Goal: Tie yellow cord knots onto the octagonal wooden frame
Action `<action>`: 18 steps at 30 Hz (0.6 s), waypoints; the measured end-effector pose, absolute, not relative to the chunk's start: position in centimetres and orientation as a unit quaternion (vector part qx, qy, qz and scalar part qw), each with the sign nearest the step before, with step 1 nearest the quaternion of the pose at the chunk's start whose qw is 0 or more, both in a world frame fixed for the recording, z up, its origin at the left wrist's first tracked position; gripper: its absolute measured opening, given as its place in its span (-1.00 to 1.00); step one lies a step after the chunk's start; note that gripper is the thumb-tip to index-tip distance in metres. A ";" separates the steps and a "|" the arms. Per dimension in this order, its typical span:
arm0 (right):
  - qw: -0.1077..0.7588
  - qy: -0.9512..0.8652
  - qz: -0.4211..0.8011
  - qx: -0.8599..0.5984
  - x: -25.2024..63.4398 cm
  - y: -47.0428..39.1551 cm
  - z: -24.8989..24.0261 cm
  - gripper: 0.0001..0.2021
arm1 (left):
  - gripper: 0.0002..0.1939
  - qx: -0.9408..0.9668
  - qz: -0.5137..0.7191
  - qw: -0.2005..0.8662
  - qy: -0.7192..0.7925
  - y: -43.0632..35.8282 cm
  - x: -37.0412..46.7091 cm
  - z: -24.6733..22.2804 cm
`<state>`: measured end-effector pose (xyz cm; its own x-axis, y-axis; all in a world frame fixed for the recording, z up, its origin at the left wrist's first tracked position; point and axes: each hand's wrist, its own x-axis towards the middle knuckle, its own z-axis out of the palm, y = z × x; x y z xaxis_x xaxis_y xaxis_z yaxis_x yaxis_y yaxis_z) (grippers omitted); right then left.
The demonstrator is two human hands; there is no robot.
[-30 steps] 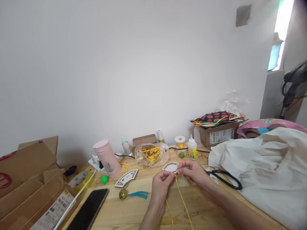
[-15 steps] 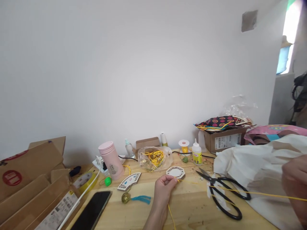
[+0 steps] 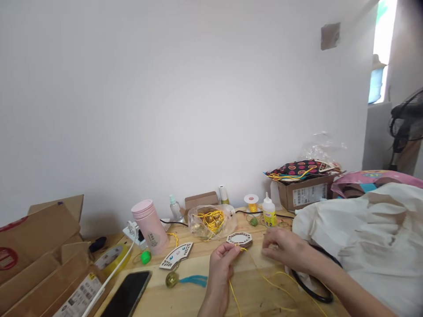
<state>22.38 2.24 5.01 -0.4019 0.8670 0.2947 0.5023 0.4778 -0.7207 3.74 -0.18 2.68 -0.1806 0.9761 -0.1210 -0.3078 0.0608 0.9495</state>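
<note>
- I see a golden bell (image 3: pixel 172 280) with blue tassel (image 3: pixel 194 280).
- The left hand (image 3: pixel 222 265) pinches the yellow cord (image 3: pixel 235 295).
- The octagonal plaque (image 3: pixel 239 238) lies just beyond this hand.
- The right hand (image 3: pixel 286 249) is apart; I cannot tell if it grips something.
- Scissors (image 3: pixel 323 300) lie beneath its wrist.

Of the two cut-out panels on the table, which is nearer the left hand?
The octagonal panel, just beyond the left hand. The fan-shaped panel, bearing coloured marks, lies farther left, near the pink cup.
</note>
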 end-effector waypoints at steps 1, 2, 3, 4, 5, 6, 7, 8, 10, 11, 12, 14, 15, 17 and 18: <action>0.328 -0.775 0.327 -0.430 21.5 2.4 4.3 -0.76 | -0.76 0.347 0.597 0.540 0.482 -0.1 3.7 2.6; 0.318 -0.771 0.354 -0.422 20.6 2.4 3.8 -0.66 | -0.76 0.352 0.599 0.539 0.477 -0.1 3.6 2.5; 0.311 -0.766 0.382 -0.413 19.9 2.3 3.4 -0.58 | -0.76 0.357 0.600 0.539 0.471 0.0 3.6 2.5; 0.305 -0.757 0.417 -0.401 19.1 2.1 3.1 -0.52 | -0.76 0.364 0.598 0.541 0.466 0.0 3.6 2.4; 0.301 -0.732 0.473 -0.387 18.5 1.8 3.0 -0.50 | -0.76 0.370 0.595 0.545 0.461 0.0 3.6 2.4; 0.302 -0.689 0.542 -0.375 17.9 1.5 2.8 -0.50 | -0.76 0.379 0.592 0.546 0.456 0.0 3.6 2.3; 0.305 -0.639 0.604 -0.367 17.4 1.3 2.7 -0.51 | -0.76 0.395 0.586 0.543 0.453 0.0 3.6 2.3; 0.310 -0.593 0.645 -0.368 16.9 1.1 2.5 -0.52 | -0.76 0.414 0.578 0.536 0.455 0.0 3.7 2.2; 0.327 -0.546 0.668 -0.386 16.3 1.0 2.1 -0.54 | -0.77 0.452 0.560 0.515 0.466 0.0 3.7 2.1; 0.335 -0.540 0.663 -0.395 16.2 1.2 1.9 -0.55 | -0.77 0.466 0.551 0.504 0.474 0.0 3.7 2.0; 0.341 -0.539 0.658 -0.400 16.2 1.3 1.6 -0.56 | -0.77 0.475 0.545 0.495 0.482 0.0 3.7 1.9; 0.351 -0.540 0.653 -0.400 16.5 1.8 1.2 -0.57 | -0.79 0.482 0.536 0.485 0.495 0.0 3.6 1.6; 0.356 -0.542 0.648 -0.400 16.6 2.0 1.1 -0.57 | -0.79 0.487 0.531 0.481 0.500 0.0 3.6 1.4; 0.364 -0.552 0.636 -0.399 16.8 2.3 0.9 -0.59 | -0.79 0.497 0.520 0.475 0.507 0.1 3.5 1.1; 0.367 -0.559 0.628 -0.399 16.9 2.4 0.8 -0.61 | -0.79 0.501 0.515 0.476 0.508 0.2 3.5 1.0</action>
